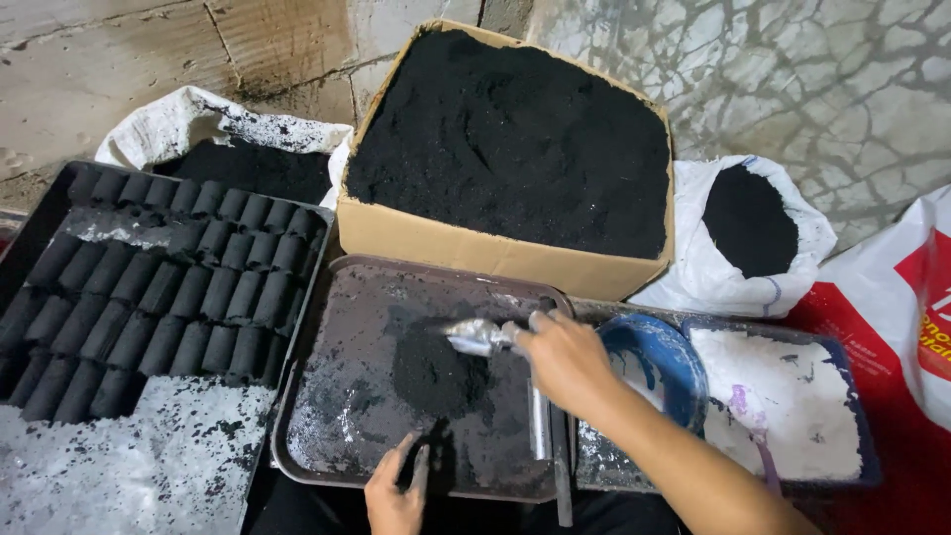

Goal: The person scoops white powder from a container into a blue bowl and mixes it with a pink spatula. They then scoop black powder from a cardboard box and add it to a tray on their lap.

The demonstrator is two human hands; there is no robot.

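A dark metal tray (337,327) lies in front of me with a small heap of black powder (436,372) near its middle and white dust smeared over it. My right hand (570,362) grips a silvery scoop (474,337), its bowl held just above the heap. My left hand (396,490) rests at the tray's near edge, fingers blackened, touching a dark patch of powder. A metal rod (538,421) lies along the tray's right side.
A cardboard box (475,243) full of black powder stands behind the tray. A black tray (59,198) at left holds several rows of black cylinders (168,287). Right: blue bowl (674,347), tray of white powder (792,396), white sack (713,267), red-and-white bag (921,327).
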